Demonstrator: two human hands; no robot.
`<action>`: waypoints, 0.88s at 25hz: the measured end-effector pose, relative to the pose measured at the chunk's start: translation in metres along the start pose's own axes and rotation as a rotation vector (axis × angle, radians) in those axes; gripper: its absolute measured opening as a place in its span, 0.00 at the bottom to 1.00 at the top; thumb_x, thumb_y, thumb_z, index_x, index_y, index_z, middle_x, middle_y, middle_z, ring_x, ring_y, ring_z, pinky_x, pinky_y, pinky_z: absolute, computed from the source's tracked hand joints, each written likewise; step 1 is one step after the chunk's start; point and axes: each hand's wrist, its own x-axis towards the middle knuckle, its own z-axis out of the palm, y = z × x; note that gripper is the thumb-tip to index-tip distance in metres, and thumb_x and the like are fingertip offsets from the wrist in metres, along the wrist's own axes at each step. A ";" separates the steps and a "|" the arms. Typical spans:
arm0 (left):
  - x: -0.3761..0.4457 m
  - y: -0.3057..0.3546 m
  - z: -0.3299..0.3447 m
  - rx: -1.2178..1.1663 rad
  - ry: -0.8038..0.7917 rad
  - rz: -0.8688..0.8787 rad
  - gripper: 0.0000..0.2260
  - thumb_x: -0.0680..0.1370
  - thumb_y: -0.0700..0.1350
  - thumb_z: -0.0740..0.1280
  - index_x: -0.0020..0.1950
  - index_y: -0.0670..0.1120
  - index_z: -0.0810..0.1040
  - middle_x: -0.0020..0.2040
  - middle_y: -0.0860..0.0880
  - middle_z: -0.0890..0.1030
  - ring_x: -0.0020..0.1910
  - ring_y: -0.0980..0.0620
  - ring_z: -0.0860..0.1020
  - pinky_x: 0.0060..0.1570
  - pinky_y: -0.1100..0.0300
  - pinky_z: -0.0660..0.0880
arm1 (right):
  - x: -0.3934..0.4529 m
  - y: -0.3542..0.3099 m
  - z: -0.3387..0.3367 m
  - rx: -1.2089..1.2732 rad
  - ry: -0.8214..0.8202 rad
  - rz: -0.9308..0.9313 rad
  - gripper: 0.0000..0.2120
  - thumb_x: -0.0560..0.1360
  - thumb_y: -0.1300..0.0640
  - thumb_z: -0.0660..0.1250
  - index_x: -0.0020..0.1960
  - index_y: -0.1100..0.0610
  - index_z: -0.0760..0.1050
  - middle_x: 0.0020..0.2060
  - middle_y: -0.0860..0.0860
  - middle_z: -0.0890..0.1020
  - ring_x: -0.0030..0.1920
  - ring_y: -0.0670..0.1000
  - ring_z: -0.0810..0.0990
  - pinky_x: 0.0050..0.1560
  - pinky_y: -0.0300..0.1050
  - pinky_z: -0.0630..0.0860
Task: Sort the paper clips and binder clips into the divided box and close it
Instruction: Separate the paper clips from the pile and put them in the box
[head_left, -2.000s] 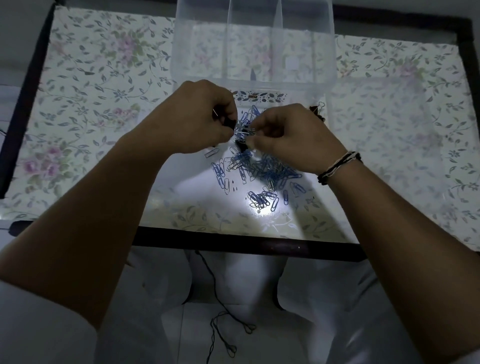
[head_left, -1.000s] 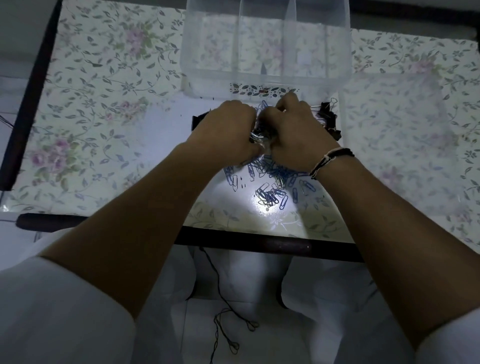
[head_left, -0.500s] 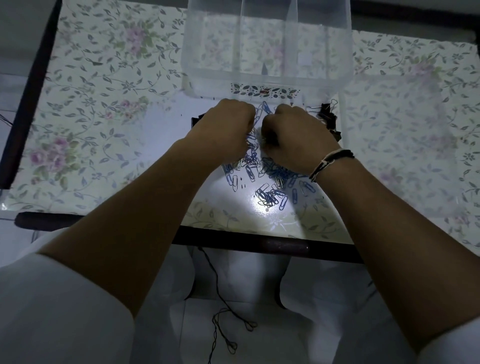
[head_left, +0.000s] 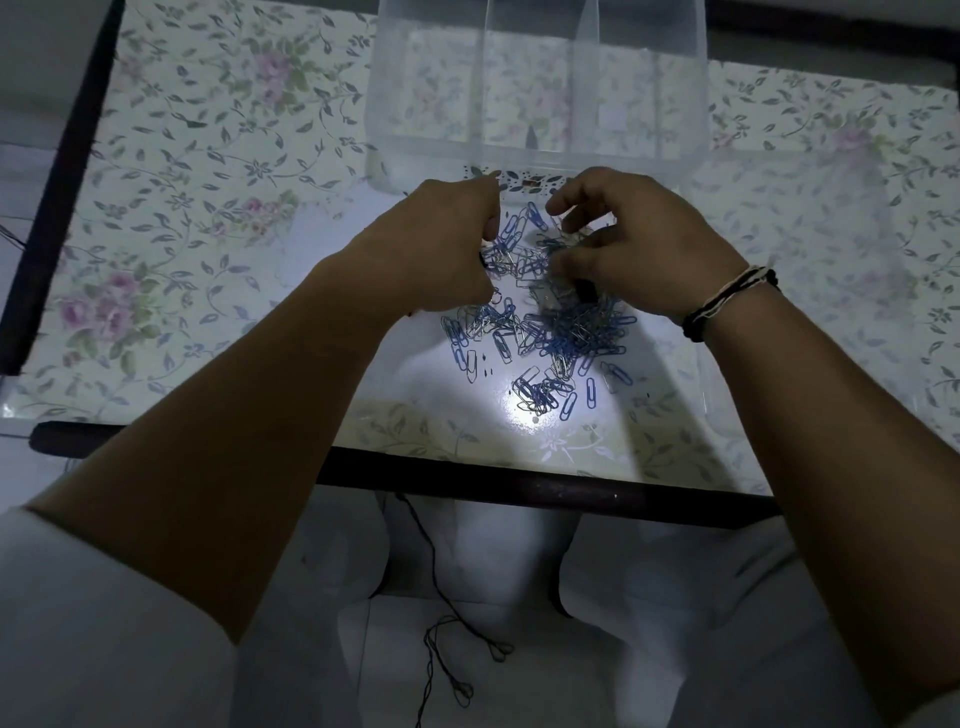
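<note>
A heap of blue and silver paper clips (head_left: 545, 332) lies on the floral table, lit by a bright spot. The clear divided box (head_left: 535, 88) stands just behind it, open, its compartments looking empty. My left hand (head_left: 441, 244) rests at the heap's left edge with its fingers curled in, and what they enclose is hidden. My right hand (head_left: 639, 249) hovers over the heap's far right side with fingers spread. A black binder clip (head_left: 587, 291) shows just under its thumb, and I cannot tell whether the thumb touches it.
The floral table cover (head_left: 208, 208) stretches out to left and right of the heap. A clear flat lid (head_left: 831, 260) seems to lie at the right. The table's dark front edge (head_left: 519, 483) runs close below the clips. A thin black cord (head_left: 441, 649) lies on the floor.
My hands were pressed together over the heap's far end and have drawn apart. The right hand's fingers have spread. The black binder clips seen beside both hands are now mostly covered.
</note>
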 end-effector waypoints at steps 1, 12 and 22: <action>0.000 -0.001 0.000 -0.001 -0.014 -0.009 0.19 0.69 0.39 0.75 0.57 0.43 0.73 0.51 0.44 0.79 0.33 0.54 0.72 0.25 0.63 0.66 | 0.000 0.000 -0.002 -0.003 0.015 -0.006 0.19 0.71 0.55 0.75 0.60 0.48 0.77 0.56 0.47 0.80 0.48 0.50 0.83 0.50 0.46 0.78; 0.004 -0.007 0.006 0.039 0.037 0.022 0.15 0.70 0.37 0.70 0.56 0.45 0.76 0.49 0.45 0.81 0.42 0.46 0.78 0.34 0.53 0.79 | -0.002 0.006 0.022 -0.551 -0.214 -0.185 0.08 0.70 0.52 0.71 0.47 0.55 0.79 0.41 0.54 0.81 0.42 0.58 0.79 0.43 0.52 0.79; 0.013 0.012 0.041 0.165 0.171 0.057 0.14 0.75 0.50 0.71 0.55 0.43 0.80 0.54 0.42 0.74 0.50 0.44 0.75 0.42 0.54 0.70 | -0.007 0.024 -0.035 -0.474 0.038 0.006 0.07 0.73 0.58 0.71 0.51 0.55 0.82 0.47 0.57 0.84 0.46 0.58 0.79 0.46 0.45 0.73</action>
